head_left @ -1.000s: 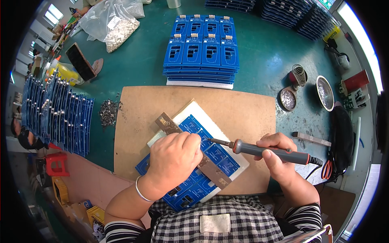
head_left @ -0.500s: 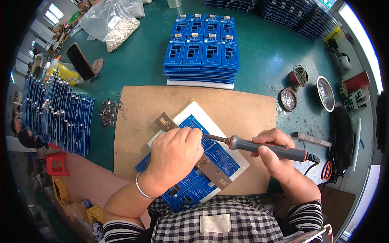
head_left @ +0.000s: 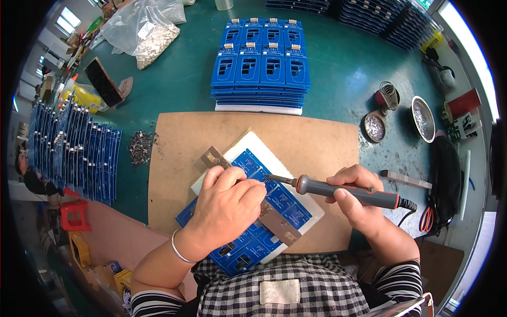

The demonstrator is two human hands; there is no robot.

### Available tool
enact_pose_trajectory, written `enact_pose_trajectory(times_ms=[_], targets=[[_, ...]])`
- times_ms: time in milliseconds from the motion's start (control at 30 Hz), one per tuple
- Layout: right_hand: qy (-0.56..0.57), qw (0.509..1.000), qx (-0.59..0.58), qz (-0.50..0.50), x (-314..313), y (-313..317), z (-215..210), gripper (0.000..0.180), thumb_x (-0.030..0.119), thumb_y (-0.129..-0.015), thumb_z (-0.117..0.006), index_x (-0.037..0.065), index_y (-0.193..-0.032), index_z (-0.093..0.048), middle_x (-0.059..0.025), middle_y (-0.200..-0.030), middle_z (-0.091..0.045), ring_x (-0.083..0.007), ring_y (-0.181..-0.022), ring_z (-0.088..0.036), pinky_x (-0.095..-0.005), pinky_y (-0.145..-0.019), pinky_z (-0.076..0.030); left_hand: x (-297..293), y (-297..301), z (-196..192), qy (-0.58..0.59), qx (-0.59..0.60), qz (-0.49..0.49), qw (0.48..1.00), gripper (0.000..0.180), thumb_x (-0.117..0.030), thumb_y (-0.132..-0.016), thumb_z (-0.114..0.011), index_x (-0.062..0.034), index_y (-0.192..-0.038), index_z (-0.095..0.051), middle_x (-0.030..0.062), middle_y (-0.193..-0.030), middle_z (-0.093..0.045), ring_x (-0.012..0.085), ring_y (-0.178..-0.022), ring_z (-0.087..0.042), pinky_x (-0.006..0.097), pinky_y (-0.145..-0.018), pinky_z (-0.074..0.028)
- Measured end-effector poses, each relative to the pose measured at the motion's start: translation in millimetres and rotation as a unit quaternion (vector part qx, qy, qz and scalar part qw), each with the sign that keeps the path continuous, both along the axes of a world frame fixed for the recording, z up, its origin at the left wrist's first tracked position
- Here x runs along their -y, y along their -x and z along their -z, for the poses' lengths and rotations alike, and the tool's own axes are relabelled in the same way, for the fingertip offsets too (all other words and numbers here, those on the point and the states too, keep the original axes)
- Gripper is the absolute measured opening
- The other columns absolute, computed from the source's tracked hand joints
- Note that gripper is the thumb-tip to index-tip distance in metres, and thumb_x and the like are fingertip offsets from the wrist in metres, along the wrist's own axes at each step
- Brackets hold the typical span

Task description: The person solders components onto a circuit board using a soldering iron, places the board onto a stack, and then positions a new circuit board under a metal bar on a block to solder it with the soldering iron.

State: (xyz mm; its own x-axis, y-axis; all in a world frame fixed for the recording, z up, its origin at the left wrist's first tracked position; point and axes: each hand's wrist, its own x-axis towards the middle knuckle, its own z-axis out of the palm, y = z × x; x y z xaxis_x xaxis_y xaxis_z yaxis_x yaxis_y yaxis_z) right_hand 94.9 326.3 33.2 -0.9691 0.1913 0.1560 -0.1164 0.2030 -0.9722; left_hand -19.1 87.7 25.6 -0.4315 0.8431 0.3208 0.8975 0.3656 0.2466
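My right hand point(head_left: 362, 206) grips a grey soldering iron point(head_left: 346, 193), its tip pointing left onto a blue circuit board panel point(head_left: 289, 205). Close by that tip, my left hand point(head_left: 224, 208) rests over the panel with its fingers curled in; whatever they may hold is hidden. A brown flat bar point(head_left: 281, 227) lies diagonally across the panel, partly under my left hand. Beneath the panel is a white pad point(head_left: 253, 141), set at an angle on a brown board point(head_left: 327, 137).
Stacked blue circuit boards point(head_left: 261, 68) stand beyond the brown board, and upright ones point(head_left: 74, 148) at left beside small metal parts point(head_left: 140, 148). A phone point(head_left: 104, 82) leans at far left. To the right are a coiled iron holder point(head_left: 389, 98), a round tin point(head_left: 374, 128) and a metal bowl point(head_left: 422, 120).
My left hand has turned and its fingers have shifted slightly left and down, uncovering more of the panel near the iron's tip. The iron stays almost in place.
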Motion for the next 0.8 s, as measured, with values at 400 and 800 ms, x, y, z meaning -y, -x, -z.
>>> enact_pose_trajectory(times_ms=[400, 800], targets=[[-0.021, 1.0, -0.01, -0.001, -3.6, -3.2, 0.5, 0.018, 0.018, -0.087, -0.067, 0.0, -0.087, -0.064, -0.0079, -0.071, -0.068, -0.013, -0.062, -0.065, -0.0256, -0.056, -0.049, -0.8, -0.1, -1.6, 0.018, 0.028, 0.021, 0.999, 0.019, -0.006, -0.073, -0.07, -0.0093, -0.089, -0.061, -0.0005, -0.097, -0.068, 0.0216, -0.095, -0.054, 0.041, -0.09, -0.038], [-0.02, 1.0, -0.011, 0.002, -3.3, -4.8, 1.1, 0.019, 0.02, -0.088, -0.067, 0.002, -0.085, -0.062, -0.0071, -0.069, -0.068, -0.0124, -0.059, -0.064, -0.0257, -0.055, -0.049, -0.1, -1.3, -0.2, 0.014, 0.022, 0.021, 0.999, 0.019, -0.005, -0.074, -0.07, -0.0074, -0.091, -0.062, 0.0017, -0.094, -0.069, 0.0209, -0.093, -0.056, 0.041, -0.089, -0.039]])
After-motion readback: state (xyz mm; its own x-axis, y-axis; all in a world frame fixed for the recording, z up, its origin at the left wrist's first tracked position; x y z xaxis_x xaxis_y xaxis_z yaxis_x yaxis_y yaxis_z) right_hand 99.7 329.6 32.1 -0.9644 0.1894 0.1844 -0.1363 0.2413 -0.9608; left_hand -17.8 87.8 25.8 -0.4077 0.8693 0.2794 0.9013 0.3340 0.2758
